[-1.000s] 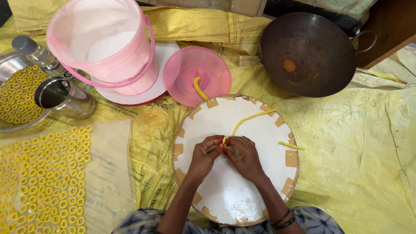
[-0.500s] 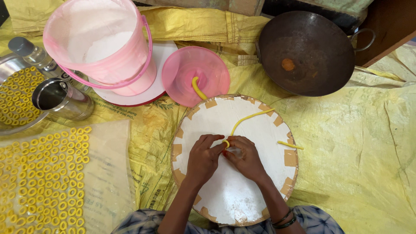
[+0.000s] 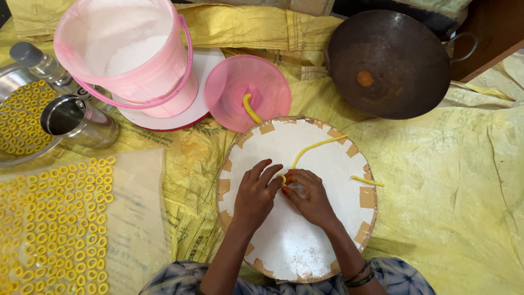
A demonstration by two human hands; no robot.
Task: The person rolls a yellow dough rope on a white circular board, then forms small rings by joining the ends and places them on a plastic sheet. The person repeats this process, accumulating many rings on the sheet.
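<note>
head view, looking straight down. i see the left hand (image 3: 254,198) and the right hand (image 3: 309,198) meeting over a round white board (image 3: 297,240) edged with tan tape patches. both hands pinch one end of a thin yellow dough strand (image 3: 314,146): the left grip has thumb and forefinger closed on a small curled bit at about the board's middle, and the right grip is closed on the same bit from the other side, fingertips touching. the rest of the strand runs up and to the right across the board. a short separate yellow piece (image 3: 367,181) lies at the board's right edge, apart from the hands. dark bangles (image 3: 357,276) sit on the right wrist.

just above the board, a pink lid (image 3: 248,90) lies with another short yellow strand (image 3: 251,108) on it. beside it, a pink bucket (image 3: 128,52) holding white powder stands on a white plate (image 3: 191,106). a dark round pan (image 3: 390,63) sits at upper right, well apart from the hands. at left, a steel cup (image 3: 76,120) rests by a steel tray (image 3: 16,117) of yellow rings, with a capped bottle (image 3: 41,63) near it. many small yellow rings (image 3: 54,224) lie in rows on a clear plastic sheet (image 3: 139,218) at lower left. yellow sacking (image 3: 453,186) covers the floor under everything.
</note>
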